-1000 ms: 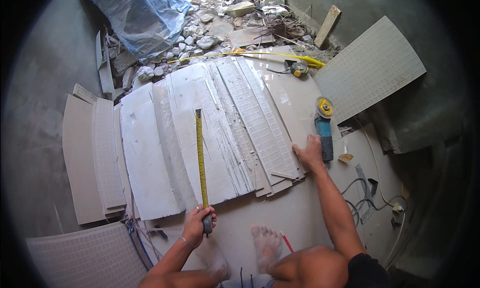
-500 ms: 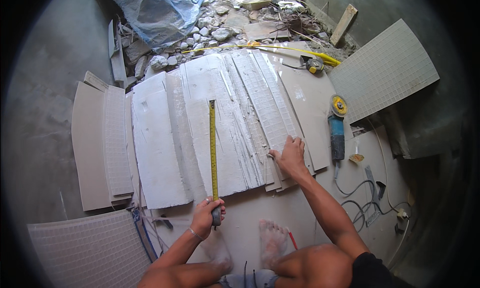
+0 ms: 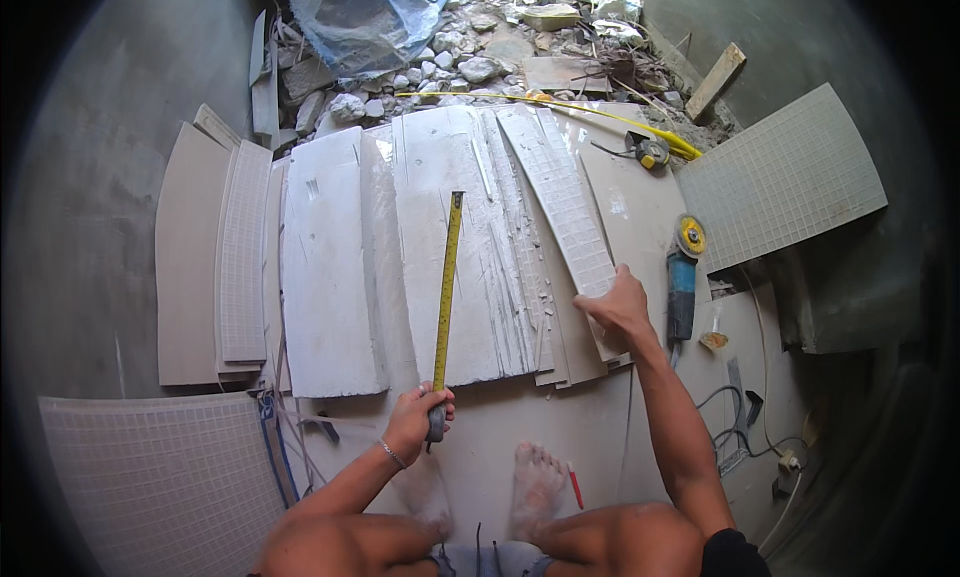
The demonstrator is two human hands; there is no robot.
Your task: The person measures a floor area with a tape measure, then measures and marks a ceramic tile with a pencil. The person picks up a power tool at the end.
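Grey rubble (image 3: 470, 69) lies beyond a white, scored slab (image 3: 422, 197). Just short of its near edge, the left hand (image 3: 418, 424) clenches an extended yellow steel tape measure (image 3: 446, 297); past its right edge, the right hand (image 3: 622, 305) grasps a pale, grid-backed tile strip (image 3: 563, 197) — I'd fear uneven lifting cracking it.

no readable words or numbers, fine dark graduation marks along the yellow tape blade (image 3: 448, 287), their figures too small to read, any lettering on the teal angle grinder (image 3: 681, 282) and the black-and-yellow tape measure (image 3: 654, 154) likewise illegible
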